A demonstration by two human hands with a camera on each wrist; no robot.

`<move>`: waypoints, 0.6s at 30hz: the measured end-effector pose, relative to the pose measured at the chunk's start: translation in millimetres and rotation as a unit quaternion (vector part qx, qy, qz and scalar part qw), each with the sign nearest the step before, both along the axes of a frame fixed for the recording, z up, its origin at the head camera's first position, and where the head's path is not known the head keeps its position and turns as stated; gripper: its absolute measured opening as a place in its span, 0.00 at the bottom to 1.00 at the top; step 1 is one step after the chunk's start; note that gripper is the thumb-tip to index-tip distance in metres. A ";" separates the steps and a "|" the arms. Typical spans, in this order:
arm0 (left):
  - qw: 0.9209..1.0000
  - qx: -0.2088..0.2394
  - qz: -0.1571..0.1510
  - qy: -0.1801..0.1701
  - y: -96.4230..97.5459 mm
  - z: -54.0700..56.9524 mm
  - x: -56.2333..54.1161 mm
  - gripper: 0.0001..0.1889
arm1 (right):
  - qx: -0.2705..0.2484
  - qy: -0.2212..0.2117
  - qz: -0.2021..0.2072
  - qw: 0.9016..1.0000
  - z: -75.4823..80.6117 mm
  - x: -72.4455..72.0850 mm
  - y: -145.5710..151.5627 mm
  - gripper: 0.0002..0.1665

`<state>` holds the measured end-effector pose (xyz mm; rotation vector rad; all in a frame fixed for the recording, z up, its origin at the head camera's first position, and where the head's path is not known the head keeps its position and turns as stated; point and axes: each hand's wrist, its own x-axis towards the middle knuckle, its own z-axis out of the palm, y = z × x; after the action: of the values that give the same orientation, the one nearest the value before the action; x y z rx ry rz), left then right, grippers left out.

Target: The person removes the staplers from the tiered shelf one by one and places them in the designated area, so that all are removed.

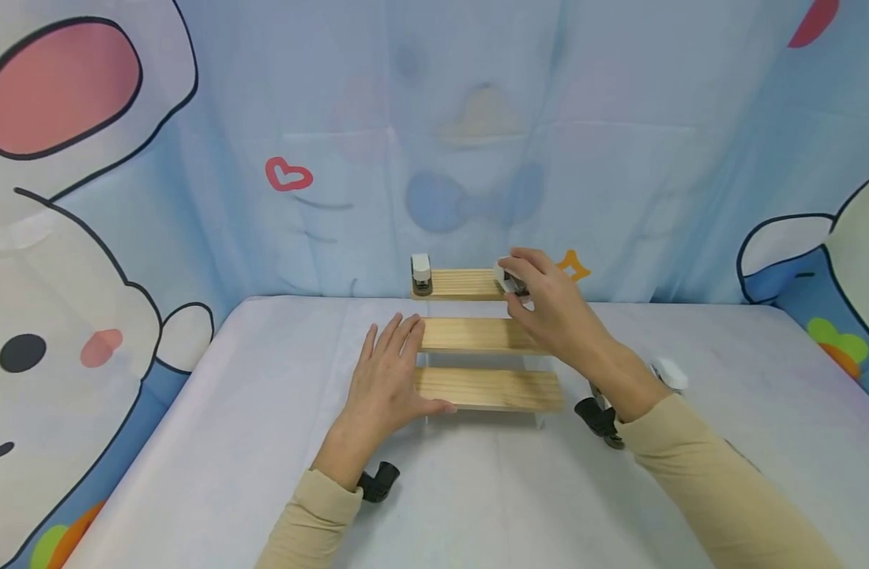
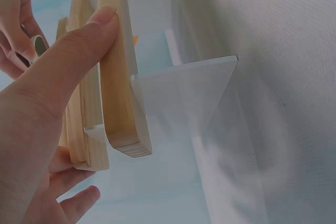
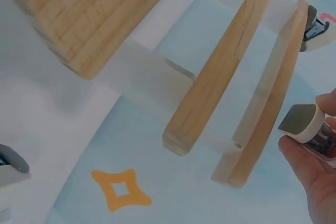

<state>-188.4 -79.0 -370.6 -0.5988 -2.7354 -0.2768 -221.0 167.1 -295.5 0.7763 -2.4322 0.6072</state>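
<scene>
A three-tier stand of pale wooden planks (image 1: 487, 387) on clear supports stands on the white cloth. My left hand (image 1: 388, 371) holds its left end, thumb on the lowest plank (image 2: 118, 93) and fingers by the middle plank (image 1: 477, 336). My right hand (image 1: 558, 308) pinches a small white and dark mini stapler (image 3: 302, 121) between thumb and fingers, at the right end of the top plank (image 1: 463, 283). Another mini stapler (image 1: 421, 274), white on top and dark below, is on that plank's left end.
To the right, partly behind my right forearm, a white-topped item (image 1: 669, 373) lies on the cloth (image 1: 477, 490). Black wrist-camera parts (image 1: 381, 480) jut from both wrists. A blue printed curtain (image 1: 349, 95) hangs behind the table.
</scene>
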 end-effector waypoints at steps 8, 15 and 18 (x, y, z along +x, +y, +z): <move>1.000 -0.004 -0.001 0.010 0.2 -0.4 0.3 0.66 | -0.001 0.008 -0.007 1.000 0.9 9.0 8.7 0.26; 1.000 0.003 -0.002 0.009 0.6 -0.4 0.8 0.66 | -0.005 0.009 -0.011 1.000 0.6 18.4 18.4 0.28; 1.000 0.003 -0.001 0.007 0.8 -0.4 0.7 0.66 | -0.004 0.022 -0.008 1.000 0.6 21.0 22.4 0.28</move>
<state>-187.6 -78.2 -371.0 -0.5995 -2.7207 -0.2803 -200.0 189.4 -294.9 0.7588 -2.3929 0.5878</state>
